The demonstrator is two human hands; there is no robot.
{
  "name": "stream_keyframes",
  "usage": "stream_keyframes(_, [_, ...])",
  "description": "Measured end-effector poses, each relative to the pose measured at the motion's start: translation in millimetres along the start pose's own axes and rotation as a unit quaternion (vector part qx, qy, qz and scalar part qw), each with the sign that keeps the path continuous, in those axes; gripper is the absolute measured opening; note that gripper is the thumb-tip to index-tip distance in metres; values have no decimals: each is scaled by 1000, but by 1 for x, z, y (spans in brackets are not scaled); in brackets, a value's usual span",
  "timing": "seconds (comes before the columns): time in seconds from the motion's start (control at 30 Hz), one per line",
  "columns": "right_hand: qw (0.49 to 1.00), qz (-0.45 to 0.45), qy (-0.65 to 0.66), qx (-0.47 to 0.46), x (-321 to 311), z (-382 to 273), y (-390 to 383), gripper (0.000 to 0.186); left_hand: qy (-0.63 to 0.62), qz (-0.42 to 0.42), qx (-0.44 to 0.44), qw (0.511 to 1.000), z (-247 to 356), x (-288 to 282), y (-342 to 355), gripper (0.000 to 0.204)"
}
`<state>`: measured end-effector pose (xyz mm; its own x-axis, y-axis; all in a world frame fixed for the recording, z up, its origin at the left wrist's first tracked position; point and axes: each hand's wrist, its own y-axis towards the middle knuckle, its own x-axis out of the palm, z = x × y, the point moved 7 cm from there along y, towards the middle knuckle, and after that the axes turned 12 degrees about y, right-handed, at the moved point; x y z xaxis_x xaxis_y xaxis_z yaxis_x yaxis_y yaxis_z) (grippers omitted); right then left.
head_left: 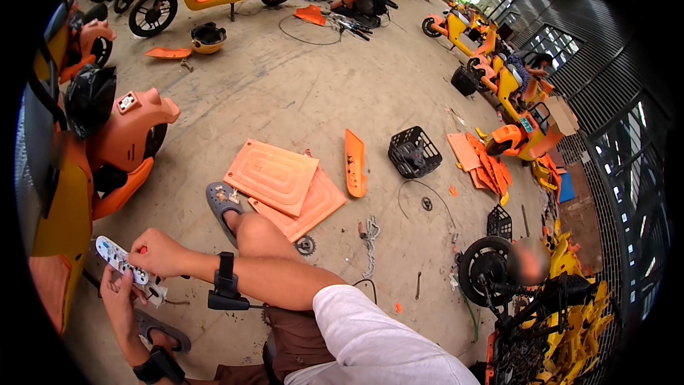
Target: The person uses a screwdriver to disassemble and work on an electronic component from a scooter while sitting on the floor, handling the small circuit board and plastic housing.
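Left hand (120, 289) holds a pale oblong panel (112, 254) near the yellow scooter (60, 217); my right hand (159, 252) curls round something red (143, 249) over it. I'm probably working its face; next needs steady support.

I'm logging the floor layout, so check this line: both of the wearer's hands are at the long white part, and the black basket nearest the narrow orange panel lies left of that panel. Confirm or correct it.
Wrong side: in the head view, the black basket lies right of the narrow orange panel. The rest stands.
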<state>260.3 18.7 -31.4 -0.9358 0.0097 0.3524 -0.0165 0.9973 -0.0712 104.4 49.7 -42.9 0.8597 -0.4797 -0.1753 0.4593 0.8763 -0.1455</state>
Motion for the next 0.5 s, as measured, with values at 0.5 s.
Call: stream_keyframes(0.5, [998,-29,-53,33,16,13,-11,28,-54,140,-40,988,2,-22,-5,26])
